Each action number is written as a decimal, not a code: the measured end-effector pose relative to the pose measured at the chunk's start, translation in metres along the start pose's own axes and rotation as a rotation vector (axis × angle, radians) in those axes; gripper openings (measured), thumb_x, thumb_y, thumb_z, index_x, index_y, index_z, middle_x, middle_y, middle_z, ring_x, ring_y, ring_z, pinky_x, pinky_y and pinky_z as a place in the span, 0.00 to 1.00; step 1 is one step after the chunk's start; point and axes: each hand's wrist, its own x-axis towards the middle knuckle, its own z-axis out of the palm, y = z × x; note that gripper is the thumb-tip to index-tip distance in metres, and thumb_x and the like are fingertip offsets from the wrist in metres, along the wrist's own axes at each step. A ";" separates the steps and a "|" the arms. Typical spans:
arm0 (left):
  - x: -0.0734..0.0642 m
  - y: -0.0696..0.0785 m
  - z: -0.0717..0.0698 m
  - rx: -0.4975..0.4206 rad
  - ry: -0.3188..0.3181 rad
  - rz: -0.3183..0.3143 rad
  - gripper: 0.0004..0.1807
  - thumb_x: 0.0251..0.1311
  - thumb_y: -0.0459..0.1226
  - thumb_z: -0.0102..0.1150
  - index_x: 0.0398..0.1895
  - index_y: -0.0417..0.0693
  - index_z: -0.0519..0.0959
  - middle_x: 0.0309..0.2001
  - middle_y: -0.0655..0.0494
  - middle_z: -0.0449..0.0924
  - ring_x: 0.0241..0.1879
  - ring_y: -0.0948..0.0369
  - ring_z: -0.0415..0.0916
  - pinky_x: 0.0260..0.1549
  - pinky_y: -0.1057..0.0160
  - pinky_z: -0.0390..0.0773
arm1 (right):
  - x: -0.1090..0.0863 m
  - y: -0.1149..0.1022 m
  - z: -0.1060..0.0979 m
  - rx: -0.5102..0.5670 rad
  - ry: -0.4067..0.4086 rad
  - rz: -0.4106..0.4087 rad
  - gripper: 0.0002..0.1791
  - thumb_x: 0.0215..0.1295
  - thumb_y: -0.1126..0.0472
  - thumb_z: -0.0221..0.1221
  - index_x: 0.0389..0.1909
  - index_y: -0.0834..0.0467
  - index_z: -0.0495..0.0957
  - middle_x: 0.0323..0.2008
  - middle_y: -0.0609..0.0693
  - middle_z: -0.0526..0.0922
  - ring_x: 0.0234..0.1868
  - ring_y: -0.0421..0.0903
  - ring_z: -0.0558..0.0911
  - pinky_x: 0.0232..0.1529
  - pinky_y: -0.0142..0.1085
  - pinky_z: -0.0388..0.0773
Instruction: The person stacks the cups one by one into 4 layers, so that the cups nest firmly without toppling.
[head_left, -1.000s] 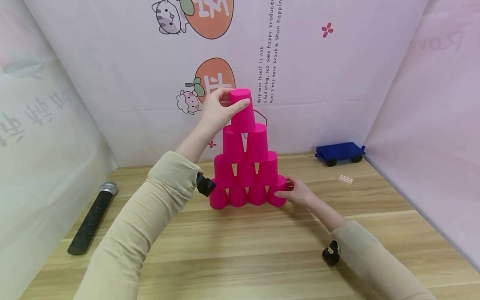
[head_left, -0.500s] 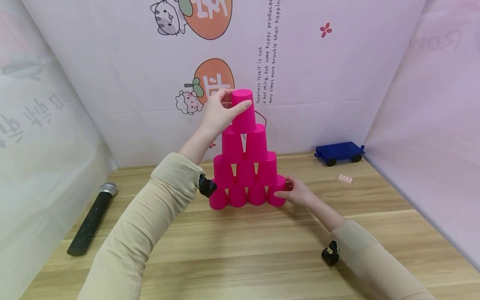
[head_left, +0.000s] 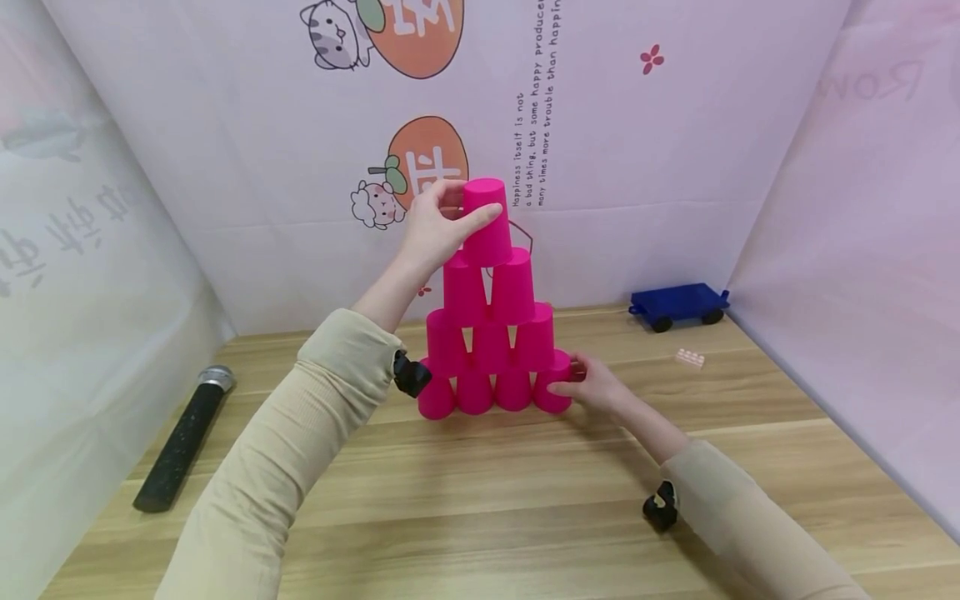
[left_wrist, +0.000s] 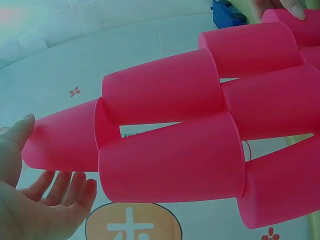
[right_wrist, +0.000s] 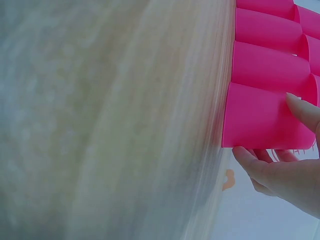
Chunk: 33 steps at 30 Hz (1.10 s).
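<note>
A pyramid of upside-down pink cups (head_left: pixel 491 342) stands on the wooden table, narrowing row by row to a single cup. My left hand (head_left: pixel 429 232) holds that top cup (head_left: pixel 487 243), thumb across its near side and fingers behind. In the left wrist view the top cup (left_wrist: pixel 65 137) meets the two cups beneath it, with the left hand (left_wrist: pixel 45 210) around its narrow end. Down at the bottom row, my right hand (head_left: pixel 600 385) grips the rightmost cup (head_left: pixel 551 371). The right wrist view has the thumb and fingers of the right hand (right_wrist: pixel 290 175) on opposite sides of this cup (right_wrist: pixel 265 117).
A black microphone (head_left: pixel 183 442) with a silver head lies at the table's left. Toward the back right stand a blue toy wagon (head_left: pixel 678 305) and a small pale pink toy brick (head_left: pixel 691 358). Printed white cloth (head_left: pixel 600 167) encloses the back and both sides.
Both hands keep their places on the top cup and the bottom right cup. The left forearm shifts very slightly, and the stack looks the same.
</note>
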 end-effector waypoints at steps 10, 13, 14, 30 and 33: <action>-0.012 -0.011 -0.021 -0.089 0.012 0.027 0.31 0.58 0.54 0.58 0.62 0.53 0.67 0.59 0.55 0.73 0.59 0.59 0.70 0.57 0.57 0.74 | -0.001 0.000 0.000 -0.009 0.010 -0.004 0.34 0.59 0.58 0.63 0.62 0.68 0.61 0.56 0.68 0.72 0.57 0.61 0.72 0.55 0.47 0.76; -0.019 -0.020 -0.027 -0.120 0.008 0.036 0.29 0.62 0.52 0.55 0.63 0.50 0.67 0.60 0.53 0.72 0.60 0.58 0.69 0.59 0.57 0.72 | -0.002 -0.001 0.000 -0.013 0.008 -0.002 0.34 0.60 0.58 0.63 0.63 0.68 0.61 0.56 0.67 0.72 0.57 0.61 0.72 0.55 0.47 0.76; -0.022 -0.023 -0.028 -0.127 0.009 0.046 0.28 0.63 0.51 0.54 0.62 0.48 0.67 0.60 0.52 0.72 0.59 0.57 0.69 0.59 0.57 0.72 | -0.002 0.000 -0.001 -0.014 0.009 -0.003 0.34 0.60 0.58 0.63 0.62 0.68 0.61 0.56 0.67 0.72 0.57 0.61 0.72 0.54 0.47 0.76; -0.071 -0.112 -0.042 -0.039 0.012 -0.013 0.25 0.69 0.43 0.48 0.62 0.37 0.66 0.61 0.41 0.70 0.62 0.49 0.68 0.65 0.54 0.66 | 0.002 0.004 0.001 -0.019 0.012 -0.018 0.33 0.59 0.60 0.63 0.62 0.68 0.62 0.54 0.67 0.73 0.55 0.60 0.73 0.53 0.45 0.76; -0.079 -0.128 -0.039 -0.021 0.008 -0.041 0.23 0.69 0.40 0.48 0.61 0.36 0.67 0.60 0.39 0.70 0.62 0.48 0.68 0.65 0.53 0.66 | 0.003 0.004 0.001 -0.018 0.004 -0.019 0.33 0.59 0.60 0.63 0.62 0.68 0.61 0.55 0.67 0.73 0.56 0.60 0.73 0.54 0.46 0.76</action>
